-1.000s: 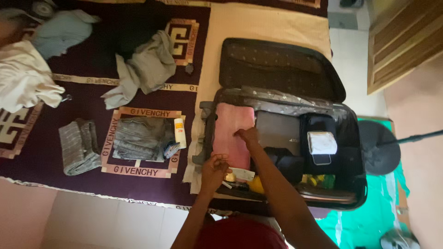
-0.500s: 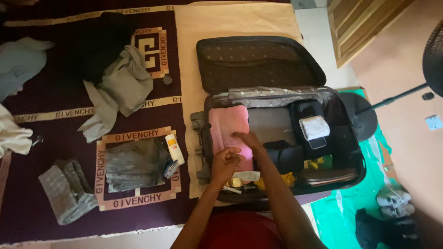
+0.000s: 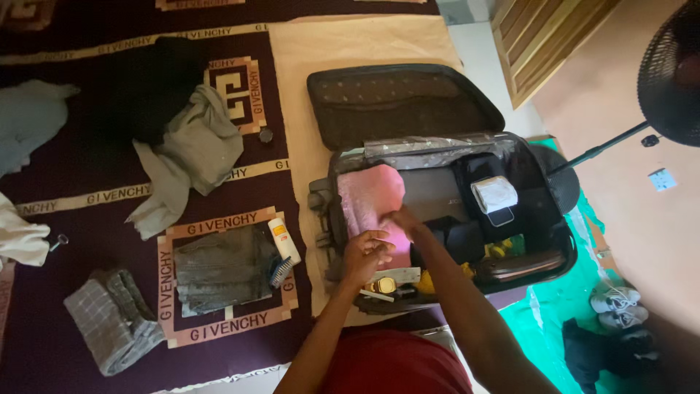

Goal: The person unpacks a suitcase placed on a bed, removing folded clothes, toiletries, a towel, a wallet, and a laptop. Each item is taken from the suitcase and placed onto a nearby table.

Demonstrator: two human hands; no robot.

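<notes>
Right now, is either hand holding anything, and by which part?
Both hands are on the pink cloth in the suitcase: the right hand at its right edge, the left hand at its near end. A closed grip cannot be told.

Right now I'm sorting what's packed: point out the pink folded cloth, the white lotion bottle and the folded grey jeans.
pink folded cloth (image 3: 364,195), head view, upper middle.
white lotion bottle (image 3: 283,241), head view, body.
folded grey jeans (image 3: 219,268), head view, centre.

Dark maroon patterned bedspread (image 3: 109,219) with tan borders, cream sheet (image 3: 350,44) beneath, pale tiled floor (image 3: 481,58), wooden slatted door (image 3: 554,36) top right, black standing fan (image 3: 671,73), green plastic sheet (image 3: 554,321), white sneakers (image 3: 616,303), dim warm daylight
</notes>
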